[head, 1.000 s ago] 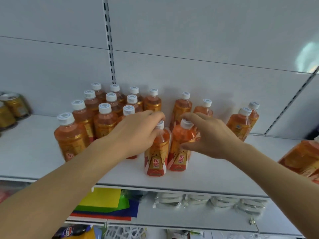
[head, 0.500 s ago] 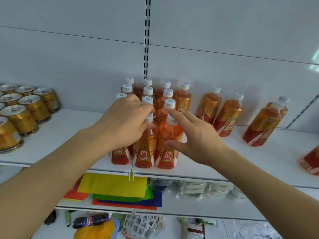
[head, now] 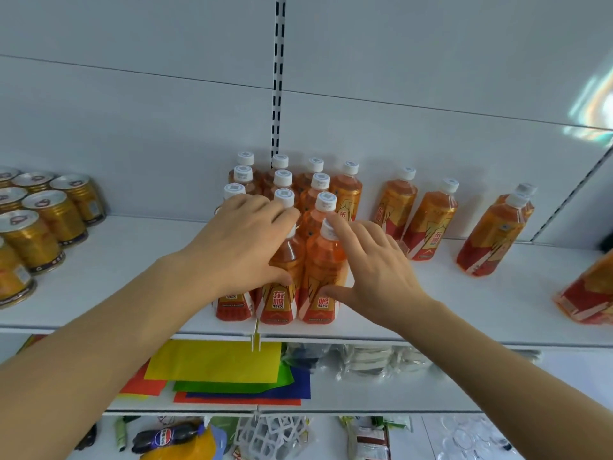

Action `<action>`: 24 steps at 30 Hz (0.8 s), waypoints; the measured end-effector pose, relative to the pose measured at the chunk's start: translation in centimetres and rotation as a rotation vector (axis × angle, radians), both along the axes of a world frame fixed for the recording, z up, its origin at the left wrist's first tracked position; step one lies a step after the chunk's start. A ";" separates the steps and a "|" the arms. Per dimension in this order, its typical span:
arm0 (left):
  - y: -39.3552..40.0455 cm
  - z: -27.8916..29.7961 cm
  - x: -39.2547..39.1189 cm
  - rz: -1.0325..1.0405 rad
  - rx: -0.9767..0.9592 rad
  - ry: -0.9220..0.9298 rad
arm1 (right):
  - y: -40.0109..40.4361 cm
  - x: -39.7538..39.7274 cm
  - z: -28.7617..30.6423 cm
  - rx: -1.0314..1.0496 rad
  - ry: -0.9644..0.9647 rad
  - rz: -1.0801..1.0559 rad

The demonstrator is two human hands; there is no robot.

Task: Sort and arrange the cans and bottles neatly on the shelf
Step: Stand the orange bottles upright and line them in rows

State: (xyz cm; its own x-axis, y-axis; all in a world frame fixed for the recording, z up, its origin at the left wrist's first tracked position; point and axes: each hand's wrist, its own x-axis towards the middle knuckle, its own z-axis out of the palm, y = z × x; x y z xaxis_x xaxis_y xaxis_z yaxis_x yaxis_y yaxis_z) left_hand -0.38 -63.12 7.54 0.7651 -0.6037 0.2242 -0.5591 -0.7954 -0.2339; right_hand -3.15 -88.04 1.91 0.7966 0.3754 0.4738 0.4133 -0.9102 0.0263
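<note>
Head view — left hand [head: 242,240] and right hand [head: 374,260] gripping front-edge bottles [head: 298,270] — bare shelf [head: 464,303] rightward.

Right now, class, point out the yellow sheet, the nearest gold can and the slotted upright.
yellow sheet [head: 212,360], head view, middle of its face
nearest gold can [head: 11,277], head view, its side wall
slotted upright [head: 278,78], head view, mid-strip

The bottles [head: 323,260] hold orange drink under white caps [head: 326,200], with gold and red labels bearing white characters. The cans [head: 56,215] are gold with silver tops, on a white shelf [head: 464,303]. Below lie sheets [head: 215,366] of yellow, green, blue and red-orange.
</note>
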 end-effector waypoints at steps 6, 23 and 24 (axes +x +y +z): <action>0.0 -0.3 0.3 -0.034 0.001 -0.071 | 0.2 0.1 -0.2 -0.005 0.005 0.000; -9.0 3.9 1.3 -0.068 -0.236 -0.004 | -11.5 1.6 2.2 -0.020 -0.044 -0.186; -10.4 4.1 2.2 -0.069 -0.215 -0.003 | -12.8 2.2 2.4 -0.018 -0.030 -0.212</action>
State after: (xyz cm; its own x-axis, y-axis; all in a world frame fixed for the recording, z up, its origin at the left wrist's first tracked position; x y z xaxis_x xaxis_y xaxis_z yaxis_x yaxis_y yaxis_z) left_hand 1.80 -73.54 11.66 0.7227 -0.5926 0.3558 -0.6136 -0.7870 -0.0645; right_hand -0.92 -100.80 4.36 0.8444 0.2096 0.4931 0.2118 -0.9759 0.0522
